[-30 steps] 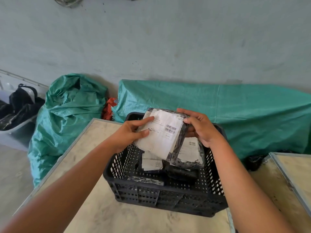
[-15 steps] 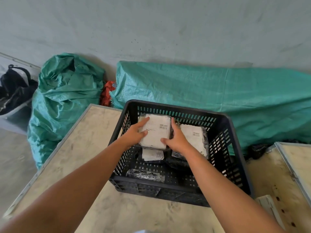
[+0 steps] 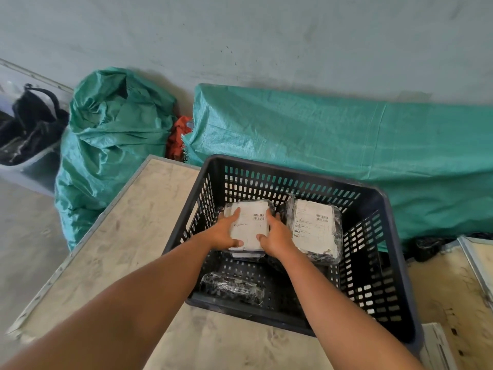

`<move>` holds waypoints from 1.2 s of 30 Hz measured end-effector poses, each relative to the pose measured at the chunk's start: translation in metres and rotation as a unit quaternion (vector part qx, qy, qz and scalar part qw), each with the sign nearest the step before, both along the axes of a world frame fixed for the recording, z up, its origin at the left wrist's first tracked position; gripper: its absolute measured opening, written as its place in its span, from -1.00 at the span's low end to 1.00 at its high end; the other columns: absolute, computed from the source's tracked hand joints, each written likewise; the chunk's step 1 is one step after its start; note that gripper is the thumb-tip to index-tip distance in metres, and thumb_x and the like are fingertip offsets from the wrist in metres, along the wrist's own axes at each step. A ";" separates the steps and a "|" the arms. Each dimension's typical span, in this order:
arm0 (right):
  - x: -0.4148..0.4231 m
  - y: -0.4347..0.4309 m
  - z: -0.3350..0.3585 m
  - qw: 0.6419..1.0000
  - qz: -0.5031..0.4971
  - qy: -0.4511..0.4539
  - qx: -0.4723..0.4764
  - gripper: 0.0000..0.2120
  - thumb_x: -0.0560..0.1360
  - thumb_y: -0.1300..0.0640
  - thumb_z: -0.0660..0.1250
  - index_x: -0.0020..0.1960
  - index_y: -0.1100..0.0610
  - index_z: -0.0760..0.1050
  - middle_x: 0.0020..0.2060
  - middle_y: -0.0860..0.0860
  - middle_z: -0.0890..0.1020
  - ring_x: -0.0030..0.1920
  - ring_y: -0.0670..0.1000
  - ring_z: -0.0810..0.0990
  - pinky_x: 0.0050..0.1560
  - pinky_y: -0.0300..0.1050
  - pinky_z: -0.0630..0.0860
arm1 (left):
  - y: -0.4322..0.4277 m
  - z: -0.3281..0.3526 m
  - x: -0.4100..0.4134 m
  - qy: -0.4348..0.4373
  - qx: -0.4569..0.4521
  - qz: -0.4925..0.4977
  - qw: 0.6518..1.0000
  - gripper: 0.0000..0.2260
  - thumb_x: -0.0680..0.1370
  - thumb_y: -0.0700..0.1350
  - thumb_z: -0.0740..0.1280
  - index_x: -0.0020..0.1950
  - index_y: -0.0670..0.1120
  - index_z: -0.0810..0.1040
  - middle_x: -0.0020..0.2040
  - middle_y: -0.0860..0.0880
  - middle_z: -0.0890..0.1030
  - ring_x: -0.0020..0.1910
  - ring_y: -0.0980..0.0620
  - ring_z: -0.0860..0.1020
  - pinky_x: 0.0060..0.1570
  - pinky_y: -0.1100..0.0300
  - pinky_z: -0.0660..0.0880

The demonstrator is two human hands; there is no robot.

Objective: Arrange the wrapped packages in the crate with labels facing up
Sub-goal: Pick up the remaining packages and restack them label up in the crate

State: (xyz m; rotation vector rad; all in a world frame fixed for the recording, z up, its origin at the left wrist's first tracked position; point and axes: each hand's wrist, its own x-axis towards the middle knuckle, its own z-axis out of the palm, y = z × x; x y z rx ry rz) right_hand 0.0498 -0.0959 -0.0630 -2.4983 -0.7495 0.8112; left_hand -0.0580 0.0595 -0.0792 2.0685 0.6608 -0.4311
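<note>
A black slatted crate (image 3: 378, 206) stands on the table. Inside it, at the back left, a wrapped package (image 3: 252, 222) lies flat with its white label up. My left hand (image 3: 224, 233) grips its left side and my right hand (image 3: 276, 235) its right side. It rests on top of another package whose label edge shows beneath. A second labelled package (image 3: 313, 228) lies label up at the back right. A dark wrapped package (image 3: 232, 285) without a visible label lies at the crate's front left.
The crate sits on a pale worn table (image 3: 128, 236) with a metal edge. Green tarp-covered heaps (image 3: 333, 137) and a green sack (image 3: 112, 134) stand behind it by the wall. Another table (image 3: 477, 260) is at the right. A black bag (image 3: 32, 124) lies far left.
Both hands have lowered the labelled package from above the crate down into its back left, flat on another package. The camera has tilted down toward the crate.
</note>
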 end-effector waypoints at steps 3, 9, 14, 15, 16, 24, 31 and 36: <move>-0.005 0.005 -0.005 0.998 0.024 0.008 -0.059 -0.18 0.63 0.23 0.30 0.67 0.14 -0.18 0.64 0.17 -0.23 0.56 0.24 0.25 0.49 0.03 0.31 | 0.000 -0.005 -0.003 0.040 0.047 -0.045 0.997 0.11 0.42 -0.15 0.58 0.63 0.18 -0.19 0.61 -0.16 -0.36 0.59 -0.24 0.08 0.56 -0.03 0.03; -0.011 0.002 -0.013 0.994 0.060 -0.004 -0.093 -0.22 0.65 0.30 0.25 0.65 0.25 -0.20 0.61 0.17 -0.35 0.63 0.24 0.01 0.56 0.05 0.20 | -0.007 -0.011 -0.001 0.021 0.128 -0.077 0.989 0.03 0.50 -0.11 0.52 0.65 0.04 -0.23 0.59 -0.16 -0.41 0.62 -0.19 -0.13 0.58 -0.05 -0.07; -0.010 0.004 -0.013 0.996 0.034 -0.014 -0.079 -0.24 0.65 0.27 0.27 0.65 0.26 -0.16 0.62 0.20 -0.30 0.60 0.23 0.14 0.53 0.01 0.24 | -0.008 -0.011 0.002 0.009 0.179 -0.102 0.978 -0.04 0.55 -0.11 0.46 0.65 -0.05 -0.22 0.60 -0.13 -0.39 0.63 -0.17 -0.13 0.58 -0.06 -0.02; -0.010 0.005 -0.012 0.997 0.029 -0.017 -0.076 -0.24 0.64 0.27 0.27 0.65 0.26 -0.14 0.63 0.20 -0.29 0.59 0.22 0.16 0.52 0.00 0.25 | -0.008 -0.011 0.001 0.011 0.185 -0.104 0.977 -0.04 0.55 -0.10 0.46 0.65 -0.05 -0.22 0.60 -0.13 -0.39 0.63 -0.17 -0.11 0.58 -0.05 0.00; -0.011 0.005 -0.012 0.997 0.024 -0.020 -0.073 -0.24 0.64 0.28 0.28 0.65 0.26 -0.13 0.63 0.20 -0.27 0.58 0.22 0.19 0.51 0.00 0.26 | -0.009 -0.011 0.001 0.012 0.190 -0.105 0.976 -0.04 0.55 -0.09 0.46 0.65 -0.05 -0.22 0.60 -0.13 -0.39 0.63 -0.17 -0.08 0.58 -0.05 0.02; -0.010 0.000 0.003 0.998 0.016 -0.042 -0.036 -0.36 0.63 0.24 0.30 0.63 0.24 0.11 0.66 0.19 -0.01 0.51 0.21 0.34 0.46 -0.04 0.31 | -0.007 -0.007 -0.001 -0.024 0.191 -0.072 0.979 -0.01 0.45 -0.04 0.56 0.67 0.02 -0.05 0.67 -0.09 -0.19 0.62 -0.11 0.07 0.54 0.02 0.14; -0.002 -0.035 0.039 0.989 -0.046 0.006 0.143 -0.47 0.59 0.27 0.39 0.53 0.20 0.38 0.46 0.10 0.48 0.45 0.15 0.46 0.35 -0.18 0.34 | -0.010 0.022 0.005 -0.062 0.171 -0.030 0.983 -0.08 0.44 -0.12 0.57 0.65 0.07 0.09 0.67 -0.09 -0.09 0.63 -0.17 -0.08 0.57 -0.11 0.00; -0.001 -0.063 0.056 0.975 -0.059 0.072 0.200 -0.65 0.53 0.18 0.49 0.30 -0.01 0.60 0.36 -0.03 0.57 0.25 -0.02 0.63 0.18 -0.09 0.62 | -0.007 0.076 -0.009 -0.092 0.159 -0.083 0.979 -0.29 0.49 -0.03 0.53 0.59 0.02 0.32 0.58 -0.05 0.32 0.51 -0.07 0.34 0.44 0.07 0.29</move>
